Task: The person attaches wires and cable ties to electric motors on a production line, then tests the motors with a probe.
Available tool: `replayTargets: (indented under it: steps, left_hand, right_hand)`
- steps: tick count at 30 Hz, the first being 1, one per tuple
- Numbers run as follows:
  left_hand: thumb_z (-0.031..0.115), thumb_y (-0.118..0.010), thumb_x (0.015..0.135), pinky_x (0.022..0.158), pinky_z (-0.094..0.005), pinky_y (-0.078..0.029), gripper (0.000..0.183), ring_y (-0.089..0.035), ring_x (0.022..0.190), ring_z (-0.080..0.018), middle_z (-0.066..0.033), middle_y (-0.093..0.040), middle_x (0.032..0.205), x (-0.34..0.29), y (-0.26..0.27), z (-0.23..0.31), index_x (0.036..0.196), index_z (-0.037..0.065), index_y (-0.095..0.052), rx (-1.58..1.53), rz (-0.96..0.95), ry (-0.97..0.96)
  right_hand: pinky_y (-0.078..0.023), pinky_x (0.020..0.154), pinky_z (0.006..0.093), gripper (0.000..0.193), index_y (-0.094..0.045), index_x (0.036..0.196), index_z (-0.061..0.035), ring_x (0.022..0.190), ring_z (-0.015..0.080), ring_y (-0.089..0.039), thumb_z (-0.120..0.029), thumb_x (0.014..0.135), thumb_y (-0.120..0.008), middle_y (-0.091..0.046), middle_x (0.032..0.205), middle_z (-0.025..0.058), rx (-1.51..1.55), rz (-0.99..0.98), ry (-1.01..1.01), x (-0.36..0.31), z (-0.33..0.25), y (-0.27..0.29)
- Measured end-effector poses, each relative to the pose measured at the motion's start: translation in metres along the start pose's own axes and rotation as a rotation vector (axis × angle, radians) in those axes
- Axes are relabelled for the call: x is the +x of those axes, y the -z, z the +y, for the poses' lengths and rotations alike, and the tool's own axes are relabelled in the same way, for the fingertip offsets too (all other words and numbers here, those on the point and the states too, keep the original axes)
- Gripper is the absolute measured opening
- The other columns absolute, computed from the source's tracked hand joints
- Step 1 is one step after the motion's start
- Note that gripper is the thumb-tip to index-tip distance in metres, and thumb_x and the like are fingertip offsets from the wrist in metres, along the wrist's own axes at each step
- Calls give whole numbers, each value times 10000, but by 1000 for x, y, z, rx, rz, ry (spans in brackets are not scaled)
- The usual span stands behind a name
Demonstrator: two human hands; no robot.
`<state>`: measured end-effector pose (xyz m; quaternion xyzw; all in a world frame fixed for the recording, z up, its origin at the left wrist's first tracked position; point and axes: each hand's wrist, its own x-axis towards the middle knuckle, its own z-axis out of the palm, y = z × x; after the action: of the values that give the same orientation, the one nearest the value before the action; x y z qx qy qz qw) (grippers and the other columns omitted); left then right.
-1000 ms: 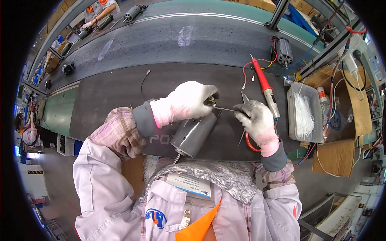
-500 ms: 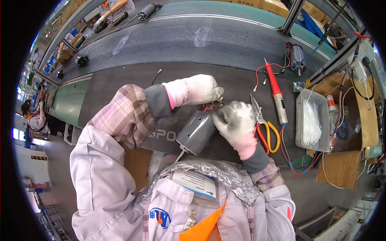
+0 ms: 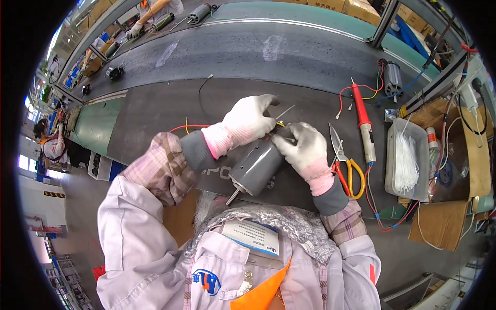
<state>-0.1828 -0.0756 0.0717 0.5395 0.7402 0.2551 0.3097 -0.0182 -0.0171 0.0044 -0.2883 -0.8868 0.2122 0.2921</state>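
A grey cylindrical motor (image 3: 257, 168) lies tilted on the dark mat, its metal shaft toward me. At its far end, my gloved left hand (image 3: 249, 119) is closed around the motor's wires, its index finger raised. Red and yellow wires (image 3: 192, 125) come out to the left of that wrist. A thin white cable tie (image 3: 286, 111) sticks up between the hands. My gloved right hand (image 3: 302, 147) is pinched against the wire end, beside the motor's top; what its fingertips hold is hidden. A black lead (image 3: 200, 93) with a pale connector lies beyond my left hand.
To the right lie open cutting pliers (image 3: 342, 161) and a red soldering-iron-like tool (image 3: 364, 121). Beyond them are a plastic bin (image 3: 391, 175) of white cable ties and a cardboard box (image 3: 467, 170). Another motor (image 3: 392, 77) stands far right. A co-worker's gloved hand (image 3: 135, 30) shows far left.
My left hand has shifted left and opened its index finger. The white cable tie now shows between the hands, and red and yellow wires now show left of the wrist.
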Motion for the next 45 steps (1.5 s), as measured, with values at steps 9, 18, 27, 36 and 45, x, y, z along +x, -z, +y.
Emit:
replayTargets:
  steps: [9,18,27,36,45]
  left_hand:
    - [62,-604,853,668,-239,-512,246,-613,739,-74,-52,-681,854,9,-15,-10,1062,-54,-664,-446,51,102]
    - [51,-658,733,737,-409,-510,188,-619,813,-313,-106,-645,827,2,-21,-19,916,58,-703,232,316,-629]
    - [57,-700,700,736,-396,-503,218,-617,876,-270,-69,-632,894,-1,-21,-19,917,83,-701,425,351,-766]
    - [41,-706,692,706,-393,-509,216,-624,836,-269,-66,-630,867,5,-30,-17,904,82,-699,397,336,-841]
    - [5,-679,702,703,-385,-519,219,-627,813,-280,-80,-646,874,10,-37,-20,905,79,-712,183,305,-762]
  right_hand:
    - [-446,564,218,344,-661,1016,-24,639,51,-549,-356,926,-652,-638,806,0,960,-145,-756,-2,14,6]
    - [-429,606,211,244,-691,1045,23,671,41,-513,-171,901,-657,-617,770,-19,904,-143,-540,-15,9,10]
    - [-445,620,229,235,-685,1034,50,683,56,-517,-139,902,-642,-620,772,-5,900,-117,-491,-13,7,12]
    - [-461,638,242,242,-684,1040,34,697,69,-553,-151,893,-634,-635,777,25,828,-156,-466,-11,10,16]
    - [-487,660,274,232,-647,912,30,710,112,-602,-184,914,-556,-649,762,71,1177,-260,-659,-13,13,25]
